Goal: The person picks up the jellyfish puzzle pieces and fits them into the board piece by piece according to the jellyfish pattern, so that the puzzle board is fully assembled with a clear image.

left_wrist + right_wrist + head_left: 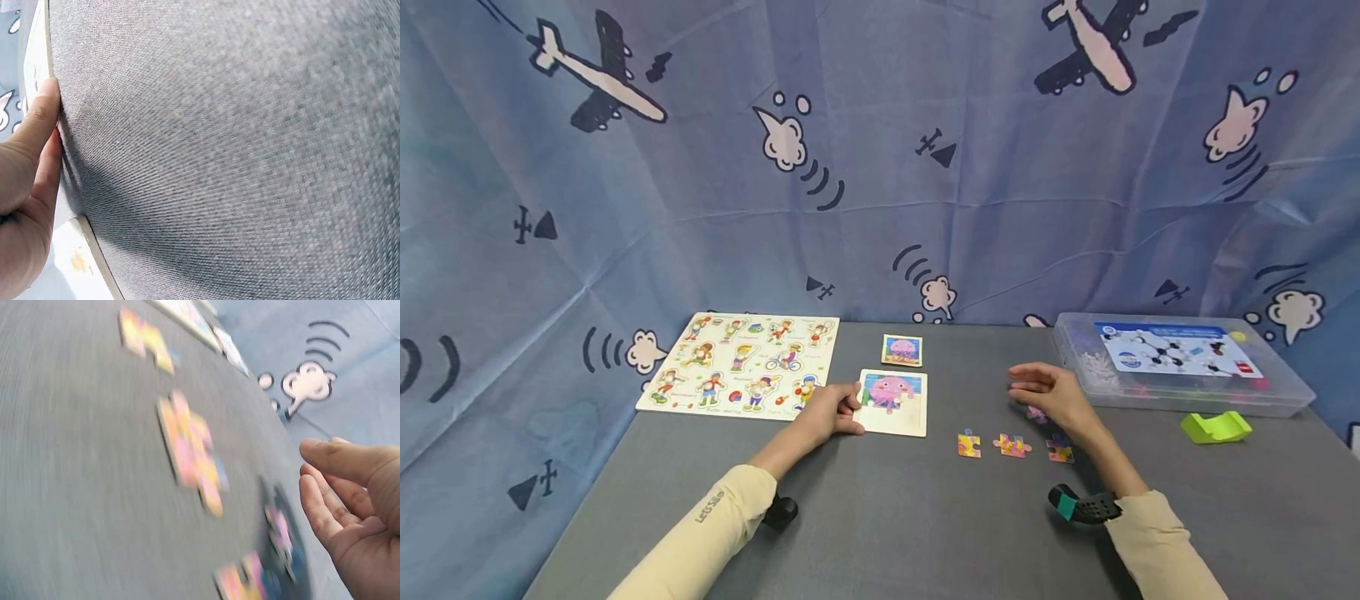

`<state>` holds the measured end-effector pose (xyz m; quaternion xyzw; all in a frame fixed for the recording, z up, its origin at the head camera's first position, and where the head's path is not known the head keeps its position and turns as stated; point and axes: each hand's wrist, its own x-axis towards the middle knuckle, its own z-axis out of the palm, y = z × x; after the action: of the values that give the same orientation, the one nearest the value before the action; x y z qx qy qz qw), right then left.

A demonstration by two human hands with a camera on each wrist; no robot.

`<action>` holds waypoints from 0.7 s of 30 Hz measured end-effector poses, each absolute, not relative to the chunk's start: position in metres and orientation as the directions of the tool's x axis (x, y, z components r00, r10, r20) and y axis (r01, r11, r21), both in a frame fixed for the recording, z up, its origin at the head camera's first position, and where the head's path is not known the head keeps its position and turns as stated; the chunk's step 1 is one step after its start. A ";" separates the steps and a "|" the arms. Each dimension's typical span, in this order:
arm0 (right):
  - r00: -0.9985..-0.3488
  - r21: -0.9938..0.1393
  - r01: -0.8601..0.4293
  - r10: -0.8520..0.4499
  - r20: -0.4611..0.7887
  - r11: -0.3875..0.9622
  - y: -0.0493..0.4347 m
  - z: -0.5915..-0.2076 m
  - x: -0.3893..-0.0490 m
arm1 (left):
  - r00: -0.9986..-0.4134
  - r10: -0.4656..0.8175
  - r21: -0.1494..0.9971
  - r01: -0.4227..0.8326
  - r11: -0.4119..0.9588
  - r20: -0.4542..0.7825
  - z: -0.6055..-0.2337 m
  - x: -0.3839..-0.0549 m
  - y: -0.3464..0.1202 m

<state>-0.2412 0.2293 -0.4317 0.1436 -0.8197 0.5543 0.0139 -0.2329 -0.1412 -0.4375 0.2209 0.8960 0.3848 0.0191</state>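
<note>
My left hand [827,414] holds the left edge of a square puzzle board [912,423] with a pink octopus picture and a pale border. In the left wrist view, the thumb and a finger meet at the rim of that board [39,53]. My right hand [1052,396], fingers loosely bent and holding nothing, hovers over a pink jigsaw piece [1037,414]. Nearer me lie a yellow jigsaw piece [968,445], a pink-and-yellow jigsaw piece [1013,447] and a purple-and-yellow jigsaw piece [1060,450]. All four fingertips and thumb stand above the table in the right wrist view.
A small octopus picture card [902,350] lies behind the puzzle board. At left is a large board of sports figures [737,367]. A clear plastic box [1187,367] stands at back right, with a lime green holder [1216,427] before it. A patterned curtain [880,167] hangs behind.
</note>
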 end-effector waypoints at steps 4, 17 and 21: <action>-0.947 -0.841 -0.290 -0.266 0.182 0.456 0.249 -0.429 -0.239 | -0.905 0.405 0.702 0.370 0.609 0.125 -0.438 -0.233 -0.141; -0.911 -0.706 -0.362 -0.391 0.131 0.608 0.273 -0.429 -0.229 | -0.899 0.419 0.691 0.386 0.611 0.131 -0.438 -0.235 -0.141; -0.888 -0.719 -0.421 -0.414 0.202 0.553 0.277 -0.434 -0.228 | -0.897 0.422 0.692 0.389 0.609 0.133 -0.439 -0.235 -0.141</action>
<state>-0.2278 0.2767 -0.4341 0.2368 -0.8811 0.4093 0.0044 -0.2352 -0.1411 -0.4386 0.2260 0.8966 0.3802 0.0215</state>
